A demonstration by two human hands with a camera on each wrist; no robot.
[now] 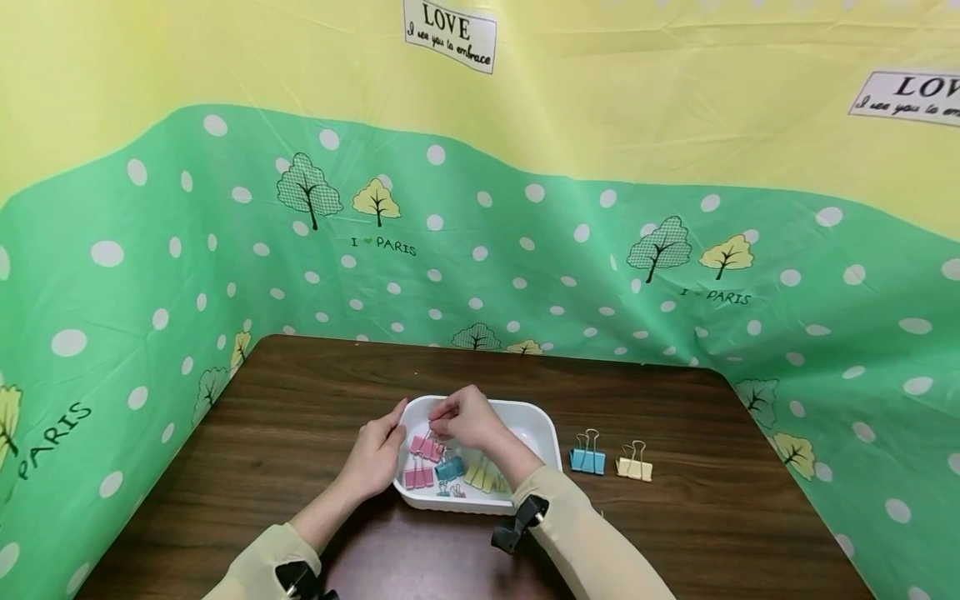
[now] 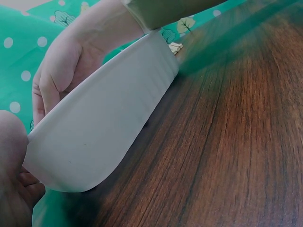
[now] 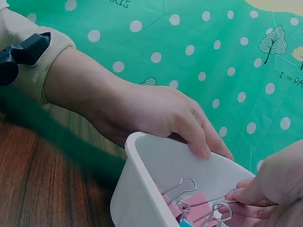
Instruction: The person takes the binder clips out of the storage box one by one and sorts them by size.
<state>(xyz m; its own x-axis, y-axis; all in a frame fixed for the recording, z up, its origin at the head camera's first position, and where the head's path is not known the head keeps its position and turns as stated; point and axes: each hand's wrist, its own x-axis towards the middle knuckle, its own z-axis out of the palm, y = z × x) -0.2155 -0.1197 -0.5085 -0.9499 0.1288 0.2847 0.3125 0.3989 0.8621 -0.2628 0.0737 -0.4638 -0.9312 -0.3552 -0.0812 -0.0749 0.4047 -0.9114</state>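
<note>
One pink clip [image 1: 427, 449] seems partly hidden by the right hand [image 1: 468, 419].

Dotted curtain [image 1: 525, 275] behind wooden table [image 1: 712, 533]

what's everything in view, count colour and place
tray: one, white, on table
table: one, dark brown, under tray
pink clips: at least two, pink, tray's left
blue clip: at least one, blue, in tray
yellow clips: count unclear, yellow, in tray
blue table clip: one, blue, right of tray
cream table clip: one, cream, farther right
backdrop: one, yellow and green, around table
sleeves: two, beige, foreground
wrist cameras: two, black, on sleeves
left hand: one, gripping tray's left end
right hand: one, pinching a pink clip
</note>
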